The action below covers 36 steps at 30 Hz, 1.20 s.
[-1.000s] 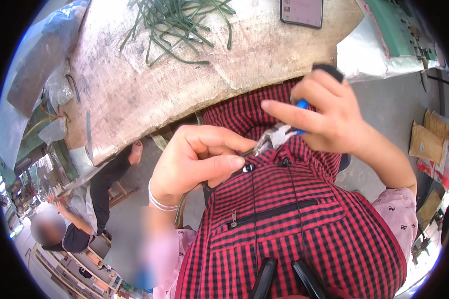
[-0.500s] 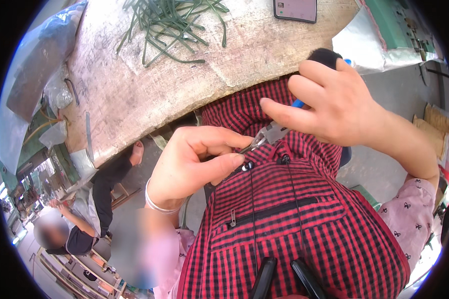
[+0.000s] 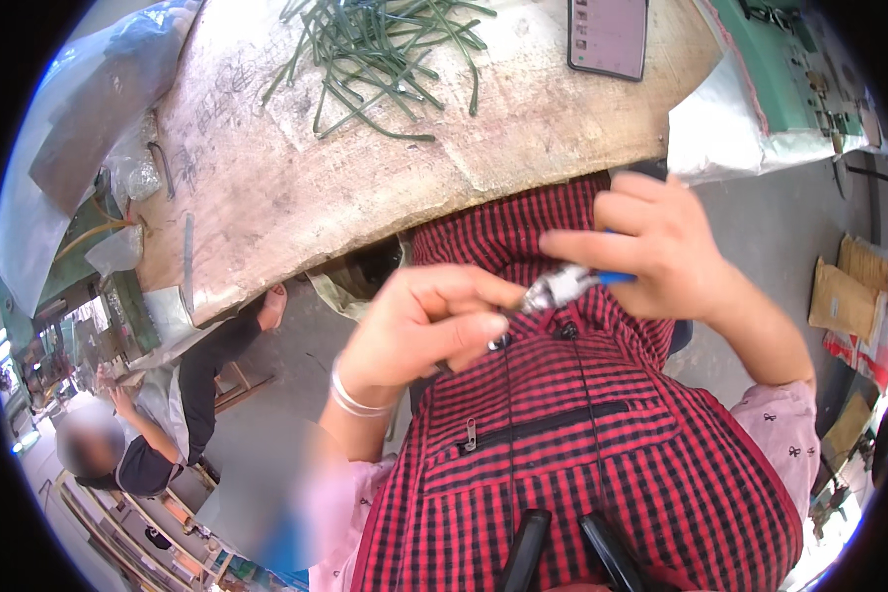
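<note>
My right hand [image 3: 659,242] is closed round a pair of pliers [image 3: 560,287] with blue handles, blurred by motion. The pliers' metal jaws point left, toward my left fingertips. My left hand [image 3: 432,321] pinches a small piece between thumb and forefinger right at the jaw tips; its kind is mostly hidden by the fingers. Both hands are above my lap, over a red and black checked apron [image 3: 562,474]. A pile of thin green strips [image 3: 390,64] lies on the worn table [image 3: 266,187] beyond my hands.
A phone [image 3: 607,39] with its screen lit lies at the table's far right. Clear plastic sheeting [image 3: 99,128] hangs over the left side. A green machine [image 3: 789,79] stands at the right. Another person [image 3: 148,454] sits at the lower left. Brown packages [image 3: 849,291] are on the right.
My right hand and the pliers have come slightly lower, with the hand blurred by motion. My left hand has shifted right in the picture, still pinching. The whole view has also shifted a little.
</note>
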### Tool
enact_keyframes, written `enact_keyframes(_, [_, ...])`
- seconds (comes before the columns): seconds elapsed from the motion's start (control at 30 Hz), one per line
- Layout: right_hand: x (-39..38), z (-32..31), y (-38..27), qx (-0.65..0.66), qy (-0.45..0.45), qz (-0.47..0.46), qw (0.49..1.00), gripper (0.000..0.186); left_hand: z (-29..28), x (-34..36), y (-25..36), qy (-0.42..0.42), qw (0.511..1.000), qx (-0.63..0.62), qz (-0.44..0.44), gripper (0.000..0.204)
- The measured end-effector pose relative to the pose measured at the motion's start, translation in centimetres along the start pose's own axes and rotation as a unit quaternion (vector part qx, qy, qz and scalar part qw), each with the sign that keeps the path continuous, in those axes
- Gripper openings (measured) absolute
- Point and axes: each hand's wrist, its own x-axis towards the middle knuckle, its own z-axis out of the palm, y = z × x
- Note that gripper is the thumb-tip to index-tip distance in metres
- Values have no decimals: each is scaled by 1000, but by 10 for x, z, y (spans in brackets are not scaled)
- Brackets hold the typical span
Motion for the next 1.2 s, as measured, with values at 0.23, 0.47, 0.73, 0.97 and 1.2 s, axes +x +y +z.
enact_keyframes(0.23, [-58, 26, -4, 493, 32, 367, 788, 47, -35, 25, 16, 323, 885, 217, 255, 12])
enact_keyframes(0.47, [-61, 60, -33, 797, 73, 429, 418, 64, -116, 75, 23, 433, 614, 600, 277, 19])
enact_keyframes(0.73, [-55, 39, -14, 695, -123, 320, 632, 75, -64, 25, 31, 350, 785, 336, 385, 16])
enact_keyframes(0.97, [-32, 47, -13, 438, 37, 342, 830, 59, 10, 15, -3, 274, 918, 55, 282, 43])
enact_keyframes(1.2, [7, -8, -18, 56, 67, 188, 978, 60, 24, 17, 0, 170, 960, -26, 220, 35])
